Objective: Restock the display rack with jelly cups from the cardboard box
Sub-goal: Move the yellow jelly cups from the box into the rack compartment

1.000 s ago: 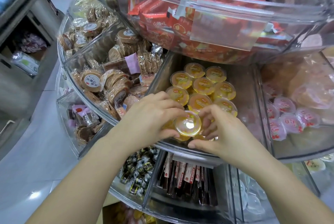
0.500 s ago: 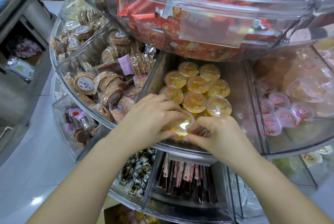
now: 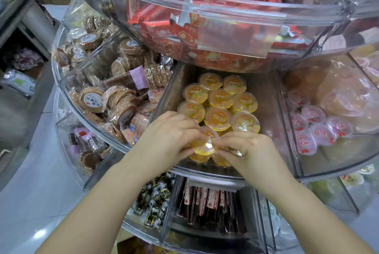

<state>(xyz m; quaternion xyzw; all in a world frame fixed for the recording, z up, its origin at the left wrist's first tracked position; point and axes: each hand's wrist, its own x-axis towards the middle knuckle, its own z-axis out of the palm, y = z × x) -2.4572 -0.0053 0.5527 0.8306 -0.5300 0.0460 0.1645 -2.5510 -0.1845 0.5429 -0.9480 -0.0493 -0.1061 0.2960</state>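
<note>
An orange jelly cup (image 3: 205,144) with a clear foil lid is pinched between my left hand (image 3: 166,136) and my right hand (image 3: 244,149), low at the front of a clear wedge compartment (image 3: 266,118) on the middle tier of the display rack. Both hands touch its rim from opposite sides. Further orange cups lie under my fingers. Behind them several orange jelly cups (image 3: 220,97) sit lid-up in rows. The cardboard box is out of view.
Wrapped brown round cakes (image 3: 92,97) fill the compartment to the left. Pink jelly cups (image 3: 320,130) lie in the one to the right. The tier above overhangs with red snack bars (image 3: 205,17). Below are dark candies (image 3: 153,202) and stick packs (image 3: 207,202).
The camera view has shifted slightly. Both hands moved a little lower with the jelly cup and now close more tightly around it at the compartment's front.
</note>
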